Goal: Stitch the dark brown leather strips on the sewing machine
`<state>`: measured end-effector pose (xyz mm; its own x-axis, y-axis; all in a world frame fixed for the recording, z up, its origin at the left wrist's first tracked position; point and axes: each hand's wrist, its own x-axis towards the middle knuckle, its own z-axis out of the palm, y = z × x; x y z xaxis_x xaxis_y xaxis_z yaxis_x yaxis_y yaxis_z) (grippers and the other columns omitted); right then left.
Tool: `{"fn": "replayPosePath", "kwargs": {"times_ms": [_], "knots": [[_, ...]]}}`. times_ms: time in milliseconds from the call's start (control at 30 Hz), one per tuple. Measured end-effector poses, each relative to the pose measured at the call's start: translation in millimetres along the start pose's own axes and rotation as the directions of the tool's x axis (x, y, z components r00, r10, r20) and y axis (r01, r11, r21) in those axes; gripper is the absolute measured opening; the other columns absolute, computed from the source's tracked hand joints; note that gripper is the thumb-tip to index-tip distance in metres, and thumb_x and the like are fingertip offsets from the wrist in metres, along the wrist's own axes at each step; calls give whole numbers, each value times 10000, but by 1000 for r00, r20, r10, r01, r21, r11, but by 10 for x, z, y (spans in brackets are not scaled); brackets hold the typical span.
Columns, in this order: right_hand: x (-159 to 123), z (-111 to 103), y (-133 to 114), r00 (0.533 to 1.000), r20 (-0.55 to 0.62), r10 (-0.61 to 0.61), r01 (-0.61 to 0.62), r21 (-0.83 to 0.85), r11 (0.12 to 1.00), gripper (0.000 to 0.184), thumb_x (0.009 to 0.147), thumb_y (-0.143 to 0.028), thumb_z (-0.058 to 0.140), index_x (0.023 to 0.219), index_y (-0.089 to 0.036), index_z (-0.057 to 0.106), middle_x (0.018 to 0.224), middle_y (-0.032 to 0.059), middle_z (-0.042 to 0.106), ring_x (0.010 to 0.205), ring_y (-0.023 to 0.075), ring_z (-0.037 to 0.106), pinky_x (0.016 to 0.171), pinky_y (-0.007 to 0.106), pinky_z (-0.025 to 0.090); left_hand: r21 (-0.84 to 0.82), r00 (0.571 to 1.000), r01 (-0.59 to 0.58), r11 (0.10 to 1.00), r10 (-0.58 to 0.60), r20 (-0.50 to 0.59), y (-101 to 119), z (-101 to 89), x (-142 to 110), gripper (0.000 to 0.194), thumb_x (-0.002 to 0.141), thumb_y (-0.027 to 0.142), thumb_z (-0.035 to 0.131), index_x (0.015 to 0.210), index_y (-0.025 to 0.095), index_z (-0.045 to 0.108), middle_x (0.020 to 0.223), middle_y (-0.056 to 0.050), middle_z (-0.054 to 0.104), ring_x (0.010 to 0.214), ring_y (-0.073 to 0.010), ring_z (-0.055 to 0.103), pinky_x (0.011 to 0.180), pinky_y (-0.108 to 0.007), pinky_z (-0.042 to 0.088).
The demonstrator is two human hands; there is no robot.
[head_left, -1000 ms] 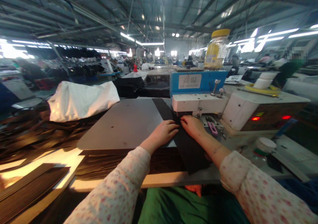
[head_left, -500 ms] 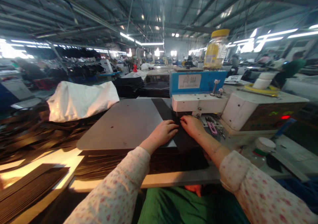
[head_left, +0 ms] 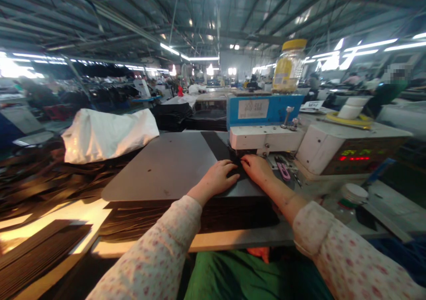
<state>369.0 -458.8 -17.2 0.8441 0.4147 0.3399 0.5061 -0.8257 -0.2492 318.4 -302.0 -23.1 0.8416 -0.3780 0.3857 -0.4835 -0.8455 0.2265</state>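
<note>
A strip of dark fabric [head_left: 215, 144] runs over the grey metal plate [head_left: 173, 167] toward the machine head [head_left: 266, 139]. My left hand [head_left: 218, 176] lies on the strip near the plate's right side, its fingers stretched and the thumb apart. Just right of it, my right hand [head_left: 258, 169] has bent fingers closed at the fabric's edge, right in front of the machine head. The fingertips' exact grip is partly hidden. Pink-handled thread snips [head_left: 283, 170] lie beside my right wrist.
Stacked dark fabric pieces [head_left: 140, 222] sit under the plate. A white bag [head_left: 109, 133] rests on heaped strips at left. The control box [head_left: 353, 153] stands right, with a lidded jar [head_left: 354, 196] before it. A yellow-lidded plastic jar [head_left: 289, 67] tops the blue machine.
The strip's near end has moved away from me, baring the plate between my forearms. My left thumb has spread from the fingers. More lit figures show on the control box.
</note>
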Motion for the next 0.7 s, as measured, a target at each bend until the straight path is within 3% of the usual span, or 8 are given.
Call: {"fn": "replayPosePath", "kwargs": {"times_ms": [200,700], "knots": [[-2,10,-6,999,-35,-17,16,-35,999,227,828,-226,396,869,-192,617,888,45,661,802,147,591,682,227,380,50,994,108,993,-109,12,-77,-4,96,302,763,197,447,1026,169,594,1095,-64,563,1003,-191,509,918,-310,396],[-11,7,-10,1000,-19,19,-19,-24,1000,234,829,-216,382,840,-182,613,873,54,647,796,147,577,678,232,373,186,960,269,945,-280,32,-492,-47,325,377,771,106,378,1054,248,582,1110,-49,555,986,-208,511,831,-329,439]]}}
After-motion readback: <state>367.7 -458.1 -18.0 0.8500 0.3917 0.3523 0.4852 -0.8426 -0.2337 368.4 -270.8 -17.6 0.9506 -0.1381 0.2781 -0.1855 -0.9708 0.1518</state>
